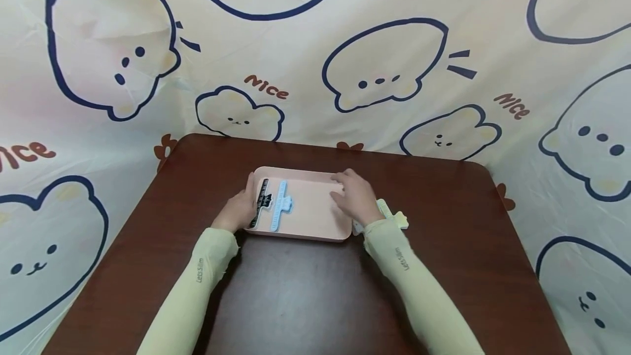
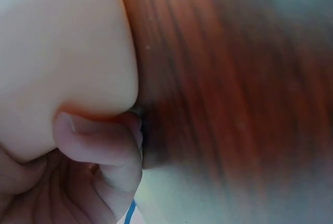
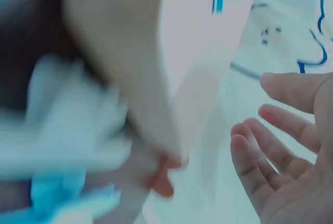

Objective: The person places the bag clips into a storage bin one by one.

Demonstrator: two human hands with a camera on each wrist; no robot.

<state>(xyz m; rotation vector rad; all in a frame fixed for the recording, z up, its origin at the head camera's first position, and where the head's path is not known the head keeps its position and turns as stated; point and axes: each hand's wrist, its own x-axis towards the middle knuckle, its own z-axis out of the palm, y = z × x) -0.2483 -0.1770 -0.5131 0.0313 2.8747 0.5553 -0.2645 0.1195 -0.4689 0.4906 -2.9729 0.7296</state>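
A shallow pale pink tray [image 1: 313, 204] sits on the table in the head view. My left hand [image 1: 239, 210] holds its left edge, and the thumb [image 2: 86, 133] presses against the tray's wall near a corner in the left wrist view. Inside the tray, a black ruler-shaped clip [image 1: 260, 204] with a cat figure lies at the left. A light blue ruler-shaped clip [image 1: 279, 208] with a rounded figure lies beside it. Over the tray's right end is my right hand [image 1: 358, 200], holding nothing, its fingers loosely bent and spread.
Right of the tray, partly under the right wrist, lie pale green and yellow clip-like pieces [image 1: 394, 216]. The right wrist view shows white and blue pieces [image 3: 57, 190] there, blurred. A cartoon-print cloth [image 1: 305, 59] stands around the dark wooden table [image 1: 291, 300].
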